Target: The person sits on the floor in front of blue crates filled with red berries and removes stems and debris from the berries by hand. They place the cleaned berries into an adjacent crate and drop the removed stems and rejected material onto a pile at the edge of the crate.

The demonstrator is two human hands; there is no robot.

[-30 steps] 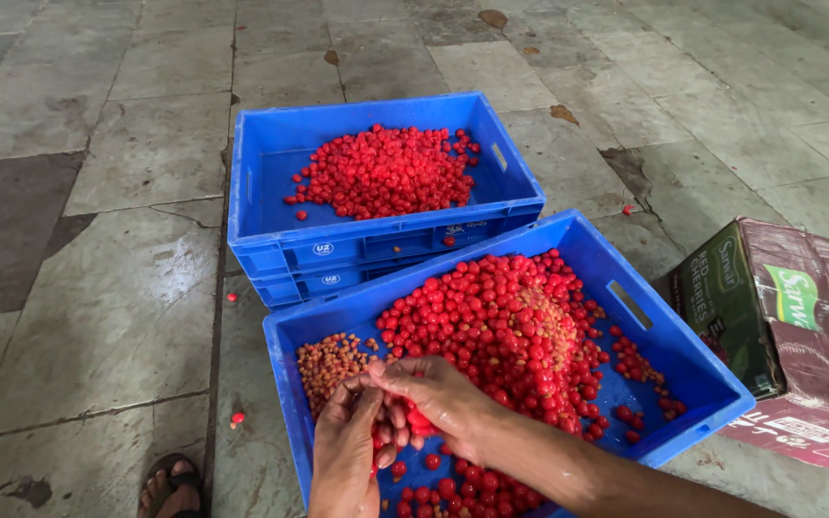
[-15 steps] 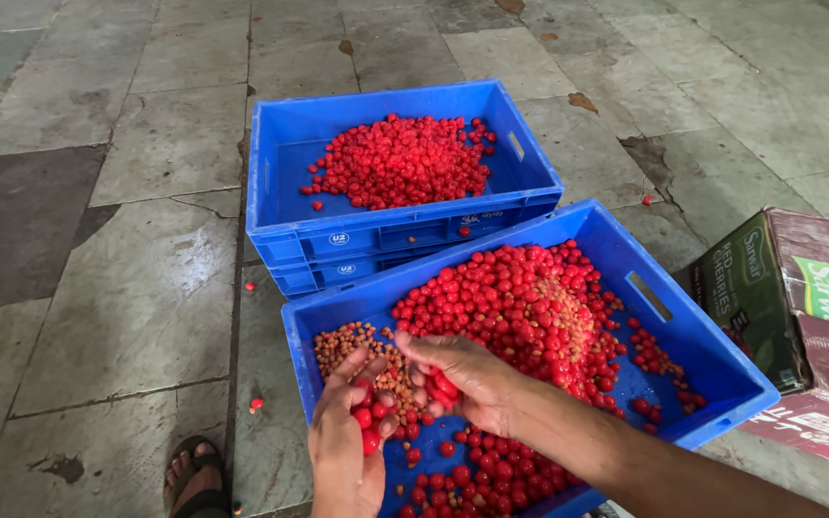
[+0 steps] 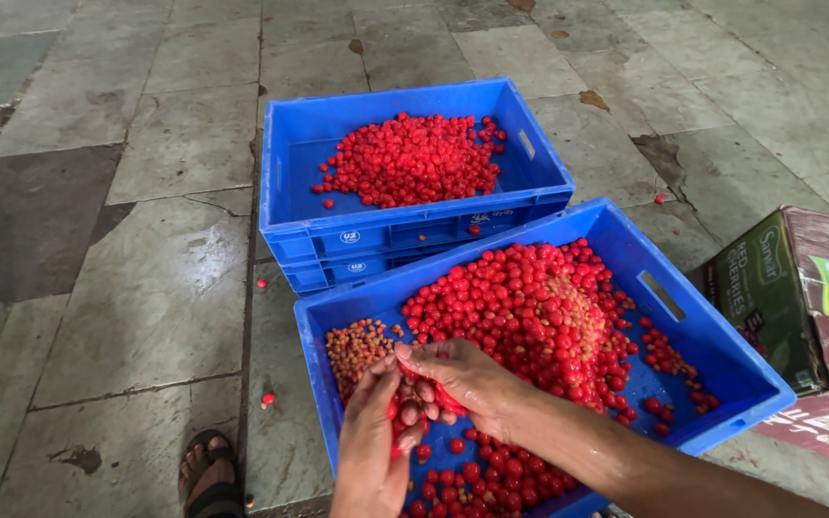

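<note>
Red berries (image 3: 520, 307) cupped in both hands (image 3: 414, 403), blue crates (image 3: 549, 460), wet stone floor (image 3: 146, 288)

Near crate (image 3: 722, 360) before far crate (image 3: 405, 235); carton (image 3: 798, 317) right; sandalled foot (image 3: 205, 475) left

Left hand (image 3: 371, 436) and right hand (image 3: 462, 379) cupped together — fingers curled.

Stone floor (image 3: 146, 288) bears two blue crates (image 3: 414, 230); carton (image 3: 808, 326).
</note>
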